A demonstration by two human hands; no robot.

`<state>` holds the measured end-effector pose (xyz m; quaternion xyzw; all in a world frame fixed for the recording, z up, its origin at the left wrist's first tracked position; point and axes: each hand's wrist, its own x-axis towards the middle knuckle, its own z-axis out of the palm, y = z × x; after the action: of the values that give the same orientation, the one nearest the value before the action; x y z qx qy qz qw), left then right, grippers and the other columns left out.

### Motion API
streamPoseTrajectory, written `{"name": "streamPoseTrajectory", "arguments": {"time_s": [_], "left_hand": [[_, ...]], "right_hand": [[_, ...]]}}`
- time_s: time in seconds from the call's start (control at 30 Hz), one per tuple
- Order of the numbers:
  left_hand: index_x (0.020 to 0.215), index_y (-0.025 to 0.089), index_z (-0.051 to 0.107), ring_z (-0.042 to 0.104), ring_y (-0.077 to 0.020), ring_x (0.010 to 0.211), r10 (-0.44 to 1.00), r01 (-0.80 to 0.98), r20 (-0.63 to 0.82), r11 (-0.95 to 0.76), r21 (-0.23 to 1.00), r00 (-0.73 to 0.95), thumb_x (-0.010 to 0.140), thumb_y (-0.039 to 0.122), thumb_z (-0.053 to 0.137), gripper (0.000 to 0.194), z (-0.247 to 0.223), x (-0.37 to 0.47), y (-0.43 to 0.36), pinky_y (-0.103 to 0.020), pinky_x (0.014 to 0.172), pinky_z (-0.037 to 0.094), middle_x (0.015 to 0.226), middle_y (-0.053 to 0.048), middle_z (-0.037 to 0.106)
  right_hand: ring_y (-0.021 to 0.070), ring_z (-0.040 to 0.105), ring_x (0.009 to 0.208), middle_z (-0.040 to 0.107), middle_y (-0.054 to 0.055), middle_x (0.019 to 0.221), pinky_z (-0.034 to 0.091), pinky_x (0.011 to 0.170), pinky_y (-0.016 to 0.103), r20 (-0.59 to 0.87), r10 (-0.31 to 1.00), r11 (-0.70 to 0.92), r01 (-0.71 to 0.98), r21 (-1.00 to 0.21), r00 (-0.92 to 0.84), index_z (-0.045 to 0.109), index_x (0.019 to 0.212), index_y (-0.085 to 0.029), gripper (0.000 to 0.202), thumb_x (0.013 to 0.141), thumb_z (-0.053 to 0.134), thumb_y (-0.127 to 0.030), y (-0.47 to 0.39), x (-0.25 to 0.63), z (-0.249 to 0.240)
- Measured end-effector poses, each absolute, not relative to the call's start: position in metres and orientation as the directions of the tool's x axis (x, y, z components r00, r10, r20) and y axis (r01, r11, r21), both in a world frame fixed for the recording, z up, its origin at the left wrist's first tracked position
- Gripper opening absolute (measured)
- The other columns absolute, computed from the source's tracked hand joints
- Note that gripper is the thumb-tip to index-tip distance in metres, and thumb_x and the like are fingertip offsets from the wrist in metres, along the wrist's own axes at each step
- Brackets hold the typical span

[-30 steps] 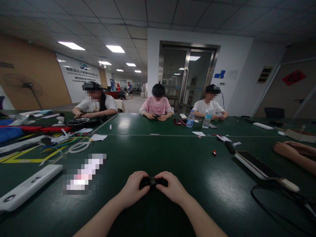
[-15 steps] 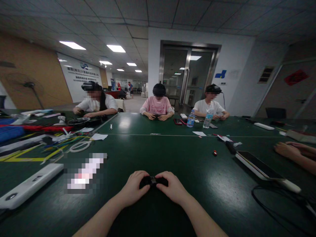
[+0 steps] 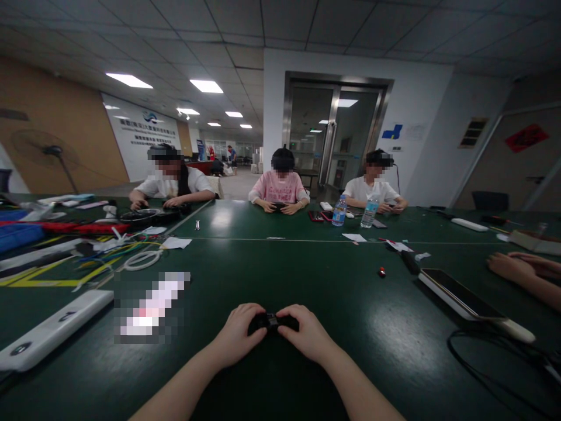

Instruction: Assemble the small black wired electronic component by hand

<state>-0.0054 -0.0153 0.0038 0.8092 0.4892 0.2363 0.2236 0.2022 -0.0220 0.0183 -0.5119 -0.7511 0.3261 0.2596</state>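
Observation:
My left hand [image 3: 236,332] and my right hand [image 3: 309,333] are closed on a small black object [image 3: 272,321], one at each end. It is dark, with a lighter grey patch in its middle; its kind cannot be made out. Fingers curl over the far side and thumbs press from the near side, hiding both ends. Both hands rest low over the dark green table [image 3: 272,269]. Left of them lies a phone-shaped thing with a blurred bright face [image 3: 153,307].
White power strips [image 3: 56,330] lie at left near cables [image 3: 142,260]. On the right are a black-faced phone [image 3: 460,294], a black cable [image 3: 464,362] and a small red-topped item [image 3: 382,272]. Two water bottles [image 3: 339,211] stand farther off. Three people sit opposite; another person's hands [image 3: 511,266] show at right.
My hands and the black object stay in place. Across the table, the person at left has shifted, hands now farther apart. The person at right has moved their hands slightly.

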Motion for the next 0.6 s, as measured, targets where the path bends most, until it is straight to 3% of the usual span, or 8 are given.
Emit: {"name": "streamPoseTrajectory", "arguments": {"time_s": [0.6], "left_hand": [[0.106,0.022,0.057,0.051,-0.0235,0.107,0.884,0.675,0.2,-0.454,0.582,0.422,0.077,0.033,0.057,0.031,-0.0045,-0.0078,-0.0108,-0.039,0.094,0.038,0.111,-0.007,0.059]], "right_hand": [[0.0203,0.053,0.101,0.06,0.001,0.102,0.039,0.089,0.035,0.06,0.935,0.273,0.6,-0.752,-0.35,0.062,0.098,-0.027,0.025,0.074,0.059,-0.028,-0.0216,0.2024,0.0182]]}}
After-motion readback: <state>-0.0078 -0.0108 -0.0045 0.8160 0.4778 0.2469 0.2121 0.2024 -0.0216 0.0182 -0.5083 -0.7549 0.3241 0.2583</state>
